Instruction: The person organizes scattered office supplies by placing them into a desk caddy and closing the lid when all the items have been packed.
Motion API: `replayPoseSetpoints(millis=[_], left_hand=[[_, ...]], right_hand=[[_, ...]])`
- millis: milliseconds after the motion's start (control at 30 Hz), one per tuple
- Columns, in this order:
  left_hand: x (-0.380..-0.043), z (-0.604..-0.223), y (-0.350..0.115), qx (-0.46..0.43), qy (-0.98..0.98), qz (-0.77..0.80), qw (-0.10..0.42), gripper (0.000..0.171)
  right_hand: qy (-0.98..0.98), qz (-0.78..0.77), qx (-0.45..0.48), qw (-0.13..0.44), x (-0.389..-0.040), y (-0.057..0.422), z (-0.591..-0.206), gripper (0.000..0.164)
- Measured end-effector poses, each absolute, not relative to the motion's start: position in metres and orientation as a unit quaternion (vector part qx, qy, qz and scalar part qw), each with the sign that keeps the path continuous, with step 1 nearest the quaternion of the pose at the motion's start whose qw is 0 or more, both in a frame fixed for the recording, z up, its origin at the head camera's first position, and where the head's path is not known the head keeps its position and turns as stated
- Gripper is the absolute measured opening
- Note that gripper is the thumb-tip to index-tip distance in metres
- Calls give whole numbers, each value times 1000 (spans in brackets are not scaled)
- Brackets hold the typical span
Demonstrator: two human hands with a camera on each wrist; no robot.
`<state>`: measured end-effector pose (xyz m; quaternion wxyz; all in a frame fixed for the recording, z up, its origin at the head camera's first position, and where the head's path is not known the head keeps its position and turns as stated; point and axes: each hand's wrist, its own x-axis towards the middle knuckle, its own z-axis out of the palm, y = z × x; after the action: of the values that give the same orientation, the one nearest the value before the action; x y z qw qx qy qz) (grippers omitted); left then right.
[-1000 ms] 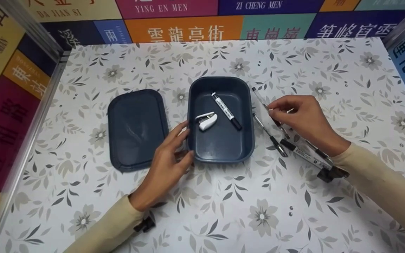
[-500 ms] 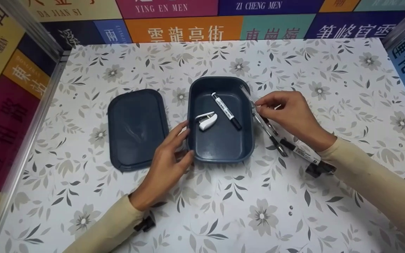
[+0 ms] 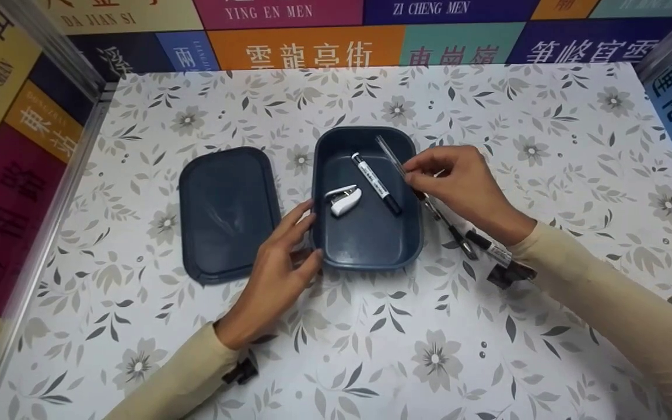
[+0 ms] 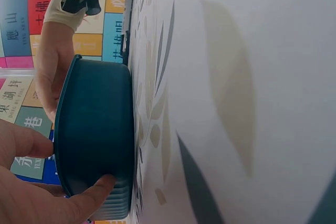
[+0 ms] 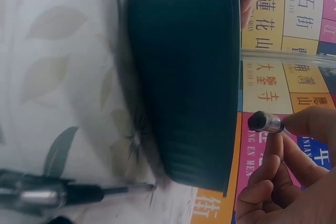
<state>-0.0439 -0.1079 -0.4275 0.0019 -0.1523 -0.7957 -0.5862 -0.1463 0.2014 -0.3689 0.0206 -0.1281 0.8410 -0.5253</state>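
Note:
My right hand (image 3: 452,175) pinches a clear-barrelled pen (image 3: 390,154) between thumb and fingertips, over the right rim of a dark blue box (image 3: 359,248). In the right wrist view the pen's dark end (image 5: 265,123) points at the camera above rim height. My left hand (image 3: 277,268) rests against the box's left outer wall; the left wrist view has its thumb on the side wall (image 4: 94,124) and a finger at the rim. Inside the box lie a white-and-black marker (image 3: 374,182) and a small white stapler-like clip tool (image 3: 345,200).
A dark blue lid (image 3: 228,216) lies left of the box. To the right, another clear pen (image 3: 458,236) and a black-capped marker (image 3: 490,245) lie on the floral tabletop (image 3: 429,361), partly under the right forearm. Lettered panels (image 3: 312,46) border the table.
My right hand has carried the clear pen leftward from the tabletop to above the box's right rim, its tip end now over the inside. My left hand and the box have stayed put.

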Motion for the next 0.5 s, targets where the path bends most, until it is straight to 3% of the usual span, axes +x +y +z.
replayPoseSetpoints(millis=[500], left_hand=[[-43,-427,-108,-152,-791,-593,-7,60]], right_hand=[[815,-561,-145,16,-154,175,-368,13]])
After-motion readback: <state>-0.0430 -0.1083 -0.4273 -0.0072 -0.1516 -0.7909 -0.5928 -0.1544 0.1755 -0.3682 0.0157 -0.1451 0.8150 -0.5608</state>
